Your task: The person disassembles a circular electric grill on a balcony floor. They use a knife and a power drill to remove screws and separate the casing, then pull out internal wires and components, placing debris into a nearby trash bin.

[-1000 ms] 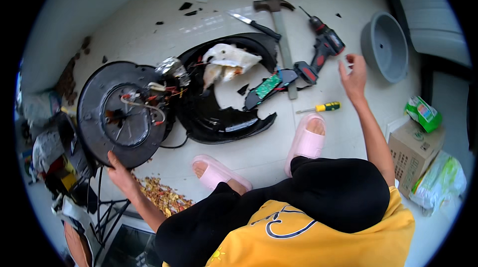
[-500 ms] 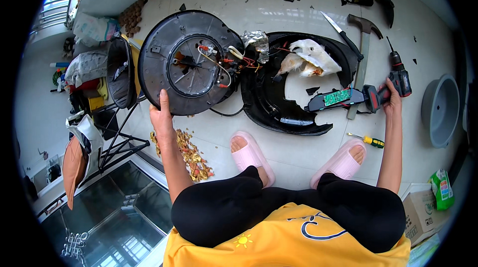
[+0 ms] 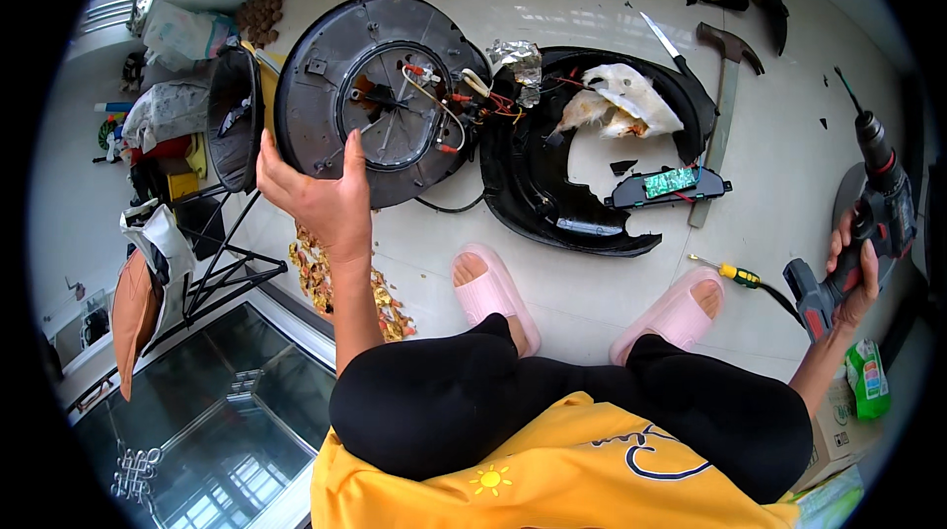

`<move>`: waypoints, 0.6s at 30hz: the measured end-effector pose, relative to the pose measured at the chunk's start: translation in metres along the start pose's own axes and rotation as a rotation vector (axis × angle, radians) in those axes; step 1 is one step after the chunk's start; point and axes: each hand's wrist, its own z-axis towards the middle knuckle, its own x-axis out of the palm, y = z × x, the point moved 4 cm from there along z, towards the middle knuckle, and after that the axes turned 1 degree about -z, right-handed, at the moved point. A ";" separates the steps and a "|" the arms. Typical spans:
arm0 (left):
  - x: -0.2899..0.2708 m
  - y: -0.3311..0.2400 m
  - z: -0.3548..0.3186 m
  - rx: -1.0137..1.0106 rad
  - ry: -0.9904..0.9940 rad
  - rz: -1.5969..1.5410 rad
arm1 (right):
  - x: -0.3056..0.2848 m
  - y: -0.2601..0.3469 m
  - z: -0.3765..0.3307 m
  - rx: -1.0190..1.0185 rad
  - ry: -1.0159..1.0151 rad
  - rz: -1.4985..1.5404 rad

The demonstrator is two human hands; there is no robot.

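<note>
My left hand [image 3: 321, 199] is at the lower left rim of a round black plastic housing [image 3: 306, 105] with wires at its centre. Its fingers are spread, the thumb in front of the housing; whether it touches the rim I cannot tell. At the far right my right hand [image 3: 854, 278] is wrapped round the handle of a black and red cordless drill [image 3: 888, 209], its bit pointing up and away. Wires lead from the round housing toward a broken black curved shell [image 3: 518, 189]. Over the shell's edge lies a black module with a green circuit board [image 3: 671, 182].
A hammer [image 3: 727, 105], a knife [image 3: 676, 51] and a yellow-green screwdriver [image 3: 740, 275] lie on the floor. Crumpled foil [image 3: 518, 66] and torn white material [image 3: 631, 95] sit around the shell. At left stand a black-framed stand [image 3: 232, 253] and a glass-topped table [image 3: 212, 411].
My right hand has carried the drill right, away from the circuit-board module. My left hand has loosened from its hold on the rim, fingers now spread. The round housing has shifted slightly up.
</note>
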 end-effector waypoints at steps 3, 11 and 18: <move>0.002 -0.020 0.007 0.190 -0.028 0.030 | 0.082 0.026 -0.008 0.150 0.232 -0.033; 0.018 -0.002 0.061 0.145 0.081 0.036 | 0.228 -0.103 0.007 0.463 0.480 0.107; 0.034 0.011 0.054 0.165 0.166 0.107 | 0.261 -0.148 0.003 0.477 0.453 0.122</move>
